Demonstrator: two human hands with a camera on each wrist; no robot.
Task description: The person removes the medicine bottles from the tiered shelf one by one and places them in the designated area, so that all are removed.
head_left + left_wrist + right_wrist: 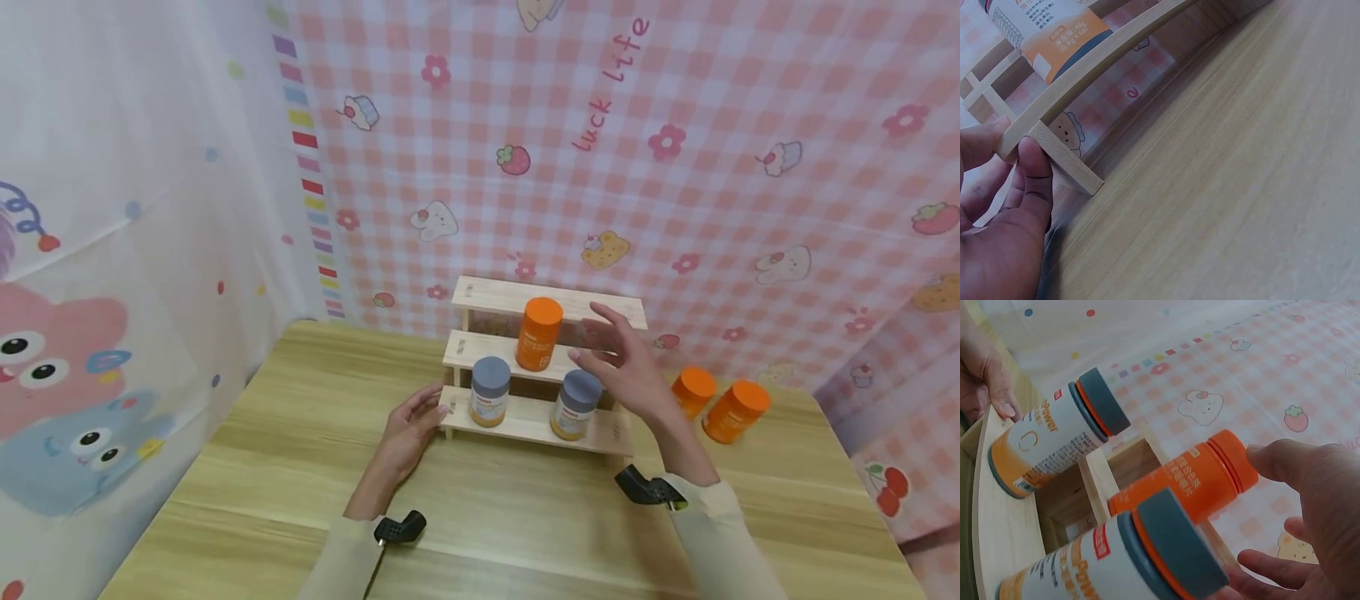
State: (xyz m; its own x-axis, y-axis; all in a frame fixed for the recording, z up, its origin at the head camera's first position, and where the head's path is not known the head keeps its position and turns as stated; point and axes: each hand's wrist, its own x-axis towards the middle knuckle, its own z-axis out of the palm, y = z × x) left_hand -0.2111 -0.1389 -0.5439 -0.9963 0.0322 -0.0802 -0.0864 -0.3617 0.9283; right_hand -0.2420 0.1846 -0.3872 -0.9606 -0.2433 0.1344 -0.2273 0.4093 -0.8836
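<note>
Your left hand [408, 433] pinches left end of bottom step on wooden rack [525, 427]. Your right hand [633, 371] grips nothing, fingers spread wide, just beside orange bottle [538, 335] upright on middle step. Below, on bottom step, you have two grey-capped bottles [490, 392], upright, well apart. To right on surface [262, 467]: two more orange bottles [737, 412], close together. Behind: pink checked cloth [555, 208].

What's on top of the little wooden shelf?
The wooden shelf holds an orange bottle on its middle step, and a left grey-lidded bottle and a right grey-lidded bottle on its bottom step. In the head view, the right hand hides part of the top step.
</note>
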